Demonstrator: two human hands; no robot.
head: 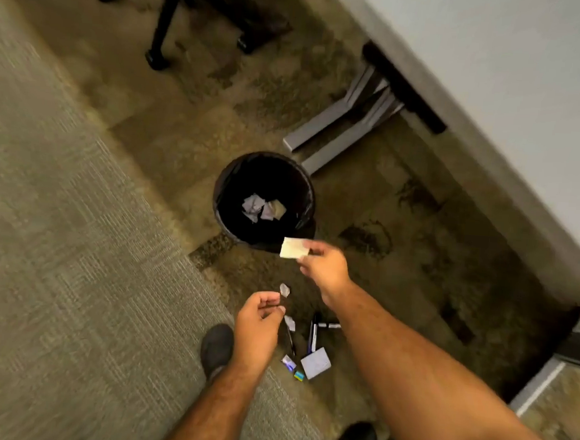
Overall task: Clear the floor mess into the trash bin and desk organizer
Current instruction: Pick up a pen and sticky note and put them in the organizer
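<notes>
Head view: a pale slip of paper point(294, 248) is pinched between thumb and fingers of the right hand point(324, 267), held just at the near rim of the black trash bin point(230, 181), where crumpled papers point(263, 207) lie. The left hand point(257, 324) is loosely curled, pinching nothing discernible. Pens point(313, 336) and a card point(316, 362) are seen on the carpet point(74, 239) below.

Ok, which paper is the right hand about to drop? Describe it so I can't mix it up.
Start at the black trash bin beside the grey desk foot. At the rim nearest the person, the right hand pinches a flat, pale yellow rectangular slip. The papers inside the bin are crumpled and whitish, and the scrap at the left hand is tiny and white.
</notes>
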